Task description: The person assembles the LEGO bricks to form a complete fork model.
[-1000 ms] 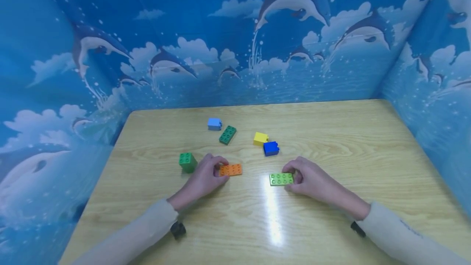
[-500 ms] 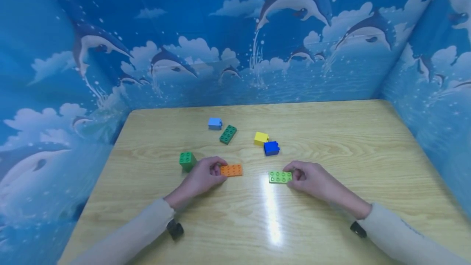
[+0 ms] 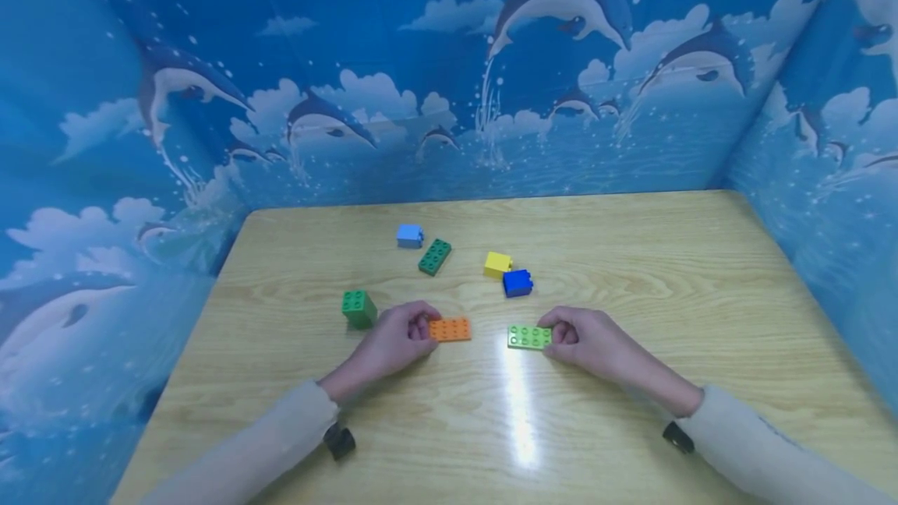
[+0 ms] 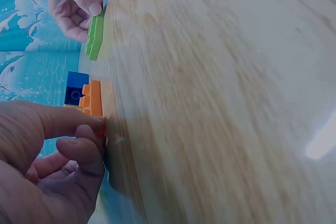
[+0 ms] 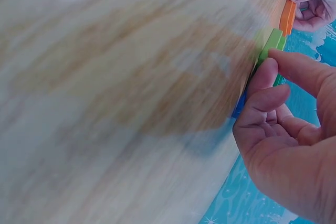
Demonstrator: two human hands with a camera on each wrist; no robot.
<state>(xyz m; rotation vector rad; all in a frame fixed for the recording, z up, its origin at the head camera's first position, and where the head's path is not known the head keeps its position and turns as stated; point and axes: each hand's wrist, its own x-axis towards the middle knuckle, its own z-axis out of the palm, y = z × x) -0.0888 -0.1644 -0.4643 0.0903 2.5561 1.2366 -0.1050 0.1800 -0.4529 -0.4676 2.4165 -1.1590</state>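
Between thumb and fingers my left hand (image 3: pixel 401 337) pinches the left end of a flat orange toy building brick (image 3: pixel 452 330), studs up. Across a short gap, my right hand (image 3: pixel 585 340) pinches the right end of a light green brick (image 3: pixel 528 337) of the same long shape. The two bricks lie nearly in line, their free ends facing each other. In the left wrist view the orange brick (image 4: pixel 92 98) sticks out past the fingertips, with the light green brick (image 4: pixel 95 38) beyond it. The right wrist view has the light green brick (image 5: pixel 271 45) at my right fingertips.
A tall green brick (image 3: pixel 359 309) stands just left of my left hand. Farther back lie a light blue brick (image 3: pixel 410 236), a dark green brick (image 3: pixel 435 256), a yellow brick (image 3: pixel 497 264) and a dark blue brick (image 3: pixel 517 283). Dolphin-printed sheeting (image 3: pixel 449 100) rises behind the wooden table (image 3: pixel 666 256).
The orange brick has shifted slightly right with my left hand, and the light green brick slightly left with my right hand. The gap between them has narrowed. The other bricks stay put.
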